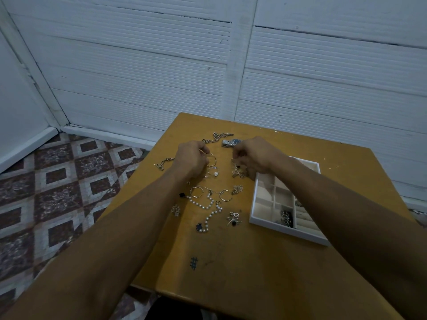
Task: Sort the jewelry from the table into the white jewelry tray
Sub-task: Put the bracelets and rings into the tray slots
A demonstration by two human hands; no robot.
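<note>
**Both hands down among the jewelry, tray beside your right forearm**

Your left hand (pixel 190 158) has its fingers (pixel 203 158) curled round a thin gold bangle (pixel 213 159), pinching it just above the worktop (pixel 231 262). Your right hand (pixel 256 154) is bunched, its fingers (pixel 241 158) curled down onto a small tangle of silver pieces (pixel 238 172). Whether they have actually closed on one cannot be told from this angle.

Just beyond both sets of fingers lie a silver watch (pixel 231 142) with a dark dial and a link chain (pixel 217 136). A second chain (pixel 164 163) lies out to the left of your left fingers. Just on your side of them sits a ring with a white stone (pixel 214 173).

Nearer you, the rest is spread loose: gold hoops (pixel 196 191), a pearl strand (pixel 208 204), a crystal cluster (pixel 238 189) and a small pendant bunch (pixel 233 218).

The white jewelry tray (pixel 277 228) lies to the right of your right fingers and closer to you, partly hidden under that forearm. It is divided into compartments, with dark metal pieces (pixel 286 218) in one of the near ones.

Further out, a blue hash mark (pixel 194 263) is inked on the worktop. Patterned floor tiles (pixel 57 181) lie to the left, and a white ribbed wall (pixel 138 65) stands behind.
</note>
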